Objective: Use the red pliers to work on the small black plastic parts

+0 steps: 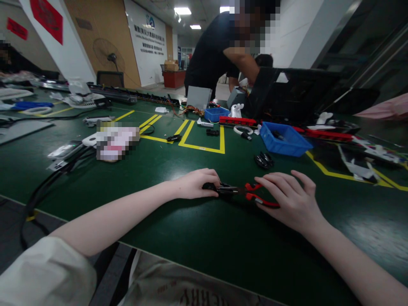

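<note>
My left hand point(200, 182) is closed on a small bundle of black cable point(225, 189), pinching it just above the green table point(197, 229). In my right hand point(291, 197) are red-handled pliers point(264, 202), with the handles spread apart between thumb and fingers. The jaws of the pliers point left and meet the right end of the black bundle; whether they grip it I cannot tell. Beyond my right hand lies another coil of black cable point(264, 160).
A blue bin point(283, 139) stands at the right, with a smaller blue tray point(216, 114) farther back. A phone point(116, 146) and black cables point(68, 163) lie at the left. Small black parts point(174, 138) sit near yellow tape lines point(202, 148). A person in black point(210, 51) leans over the far side.
</note>
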The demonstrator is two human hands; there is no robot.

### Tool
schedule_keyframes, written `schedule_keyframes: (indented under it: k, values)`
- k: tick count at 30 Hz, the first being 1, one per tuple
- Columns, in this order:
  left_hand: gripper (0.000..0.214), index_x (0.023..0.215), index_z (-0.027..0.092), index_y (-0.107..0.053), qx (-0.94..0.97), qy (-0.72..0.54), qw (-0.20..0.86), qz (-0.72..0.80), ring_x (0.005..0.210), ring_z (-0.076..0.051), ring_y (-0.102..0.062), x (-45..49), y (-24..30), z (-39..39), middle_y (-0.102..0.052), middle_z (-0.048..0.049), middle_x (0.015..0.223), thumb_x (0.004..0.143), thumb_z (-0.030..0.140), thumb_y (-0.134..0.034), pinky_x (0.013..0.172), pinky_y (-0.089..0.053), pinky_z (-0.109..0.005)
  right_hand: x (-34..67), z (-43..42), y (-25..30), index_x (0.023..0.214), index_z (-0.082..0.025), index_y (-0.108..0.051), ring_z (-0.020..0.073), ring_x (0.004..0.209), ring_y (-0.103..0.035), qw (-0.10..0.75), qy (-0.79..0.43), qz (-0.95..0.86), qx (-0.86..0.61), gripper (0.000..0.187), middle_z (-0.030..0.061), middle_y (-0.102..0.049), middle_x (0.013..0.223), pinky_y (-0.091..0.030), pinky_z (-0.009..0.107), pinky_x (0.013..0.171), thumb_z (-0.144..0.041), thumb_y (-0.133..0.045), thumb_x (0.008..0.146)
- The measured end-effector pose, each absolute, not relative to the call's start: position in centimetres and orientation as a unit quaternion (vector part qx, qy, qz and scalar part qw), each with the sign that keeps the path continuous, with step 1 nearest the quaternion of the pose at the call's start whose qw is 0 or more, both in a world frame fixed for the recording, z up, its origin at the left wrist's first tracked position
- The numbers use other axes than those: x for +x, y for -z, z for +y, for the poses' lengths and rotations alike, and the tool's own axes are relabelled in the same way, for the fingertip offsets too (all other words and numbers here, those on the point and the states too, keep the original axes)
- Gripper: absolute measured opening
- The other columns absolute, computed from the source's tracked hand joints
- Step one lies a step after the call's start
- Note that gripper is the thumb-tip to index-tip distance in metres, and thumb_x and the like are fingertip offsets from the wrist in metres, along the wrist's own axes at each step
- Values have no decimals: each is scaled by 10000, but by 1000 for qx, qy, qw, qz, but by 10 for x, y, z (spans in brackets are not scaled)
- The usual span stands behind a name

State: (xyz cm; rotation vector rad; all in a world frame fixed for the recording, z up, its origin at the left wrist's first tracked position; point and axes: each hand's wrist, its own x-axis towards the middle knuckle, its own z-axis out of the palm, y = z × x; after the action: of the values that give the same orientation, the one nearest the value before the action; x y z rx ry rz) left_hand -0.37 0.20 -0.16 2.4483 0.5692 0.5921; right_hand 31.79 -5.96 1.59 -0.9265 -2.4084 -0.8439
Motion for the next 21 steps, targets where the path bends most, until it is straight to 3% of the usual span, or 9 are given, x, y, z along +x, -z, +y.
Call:
schedule_keyframes:
  k: [10, 21]
  values:
    - [132, 1031, 166, -694, 918, -218, 256, 209, 1092, -234, -640, -2, 4, 3, -672, -101, 1173, 950, 268, -715, 947, -513, -358, 314, -59, -16, 1274, -197, -644, 329, 1176, -657, 231, 288, -861, -351, 374, 114, -755, 1130, -334, 533, 1116, -358, -637, 937]
    - [132, 1042, 173, -681, 922, -206, 251, 211, 1113, -230, -638, -3, 3, 3, -666, -94, 1195, 960, 274, -702, 972, -510, -363, 318, -58, -14, 1266, -185, -653, 330, 1162, -661, 233, 292, -861, -346, 387, 119, -759, 1111, -344, 525, 1109, -353, -671, 918]
